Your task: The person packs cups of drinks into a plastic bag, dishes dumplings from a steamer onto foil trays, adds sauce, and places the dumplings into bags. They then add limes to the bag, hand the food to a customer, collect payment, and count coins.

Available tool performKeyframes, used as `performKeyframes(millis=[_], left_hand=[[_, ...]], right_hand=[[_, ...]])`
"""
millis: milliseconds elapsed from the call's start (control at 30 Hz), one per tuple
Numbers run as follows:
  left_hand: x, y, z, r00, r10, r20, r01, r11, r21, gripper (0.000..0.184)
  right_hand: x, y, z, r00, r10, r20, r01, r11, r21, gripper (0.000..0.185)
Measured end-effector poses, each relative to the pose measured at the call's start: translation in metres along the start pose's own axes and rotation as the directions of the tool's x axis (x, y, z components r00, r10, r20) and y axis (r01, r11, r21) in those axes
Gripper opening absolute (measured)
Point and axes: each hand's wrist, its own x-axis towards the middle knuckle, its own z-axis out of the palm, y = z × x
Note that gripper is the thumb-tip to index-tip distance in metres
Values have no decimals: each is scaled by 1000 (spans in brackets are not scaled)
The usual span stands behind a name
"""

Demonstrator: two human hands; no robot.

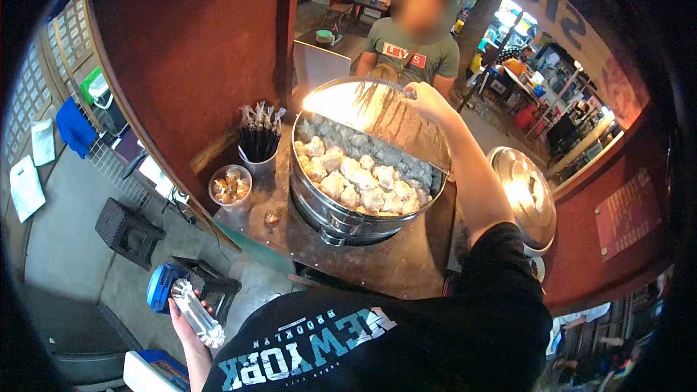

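Note:
A large round metal steamer [341, 221] stands on the counter, full of pale dumplings [363, 181]. Its hinged half lid [406, 127] is tilted up at the far side, steam or glare whitening its left part. My right hand [430, 104] reaches over the steamer, fingers closed around the handle at the lid's upper rim. Low on the left, away from the counter, my left hand [190, 330] grips a white fluted paper tray [197, 313]. The tray looks empty from here.
Left of the steamer stand a cup of wrapped black sticks [259, 163] and a tub of small wrapped items [230, 186]. A round metal lid [521, 199] lies at the right. Across the counter stands a person [410, 47]. Dark stools [127, 231] are at the left.

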Motion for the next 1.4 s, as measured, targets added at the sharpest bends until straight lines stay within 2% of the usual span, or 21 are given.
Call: performKeyframes(millis=[200, 333, 433, 467, 500, 600, 633, 700, 733, 767, 800, 833, 867, 900, 933, 1000, 1100, 1133, 1200, 1300, 1400], left_hand=[[14, -2, 29, 998, -41, 47, 45, 995, -91, 54], [23, 2, 32, 989, -52, 136, 63, 995, -79, 55], [25, 2, 33, 995, -57, 83, 68, 989, -129, 57], [28, 2, 27, 997, -14, 76, 19, 998, -62, 56], [31, 3, 20, 991, -38, 129, 48, 996, -78, 56], [33, 6, 12, 985, -29, 168, 51, 990, -131, 57], [30, 8, 16, 989, -18, 147, 39, 989, -146, 57], [31, 10, 11, 989, -16, 146, 43, 983, -178, 57], [31, 9, 7, 989, -28, 147, 57, 979, -193, 57], [34, 7, -5, 994, -68, 89, 85, 975, -203, 59], [43, 0, -23, 994, 5, 113, 13, 988, -154, 63], [49, -1, -34, 995, -40, 96, 57, 982, -179, 66], [52, -3, -41, 989, -1, 150, 26, 986, -163, 66], [46, 2, -35, 993, -29, 113, 46, 988, -146, 66], [42, 3, -27, 999, -20, 25, 23, 991, -131, 65], [23, 15, 0, 999, -50, 18, 52, 996, -77, 63], [32, 13, -24, 997, -61, -39, 60, 998, -35, 61], [26, 18, -8, 994, -50, -94, 47, 998, -36, 60], [38, 14, -33, 992, -98, -80, 96, 995, -23, 59], [43, 14, -30, 994, -110, -9, 110, 994, -26, 58], [49, 13, -26, 991, -133, 14, 134, 989, -63, 58]], right_hand=[[-36, -58, -21, 961, -256, 108, 257, 966, 3, 34], [-49, -99, -33, 948, -295, 116, 296, 955, 4, 37], [-43, -118, -27, 920, -368, 136, 364, 930, 56, 34], [-42, -131, -26, 900, -420, 115, 414, 907, 78, 34], [-38, -147, -24, 923, -338, 185, 328, 941, 79, 32], [-19, -180, 1, 859, -480, 175, 476, 877, 66, 32], [-18, -202, 9, 864, -463, 200, 465, 884, 41, 31], [6, -230, 41, 780, -545, 308, 544, 833, 99, 31], [17, -240, 65, 732, -631, 257, 618, 773, 142, 31], [33, -255, 89, 696, -626, 352, 611, 774, 167, 32], [35, -284, 99, 721, -548, 424, 628, 775, -65, 31], [31, -301, 101, 717, -583, 382, 641, 767, -32, 30], [37, -318, 122, 741, -516, 429, 591, 805, -52, 29], [34, -337, 120, 745, -464, 479, 568, 818, -91, 37], [54, -343, 158, 725, -431, 538, 571, 813, -118, 36], [60, -359, 184, 812, -427, 398, 510, 851, -127, 32], [63, -377, 204, 861, -424, 280, 492, 832, -255, 25], [69, -379, 213, 867, -416, 273, 480, 846, -235, 23], [79, -381, 232, 878, -396, 268, 451, 872, -191, 20], [78, -380, 229, 925, -263, 275, 315, 935, -163, 18], [78, -370, 224, 911, -363, 195, 404, 878, -255, 17]])
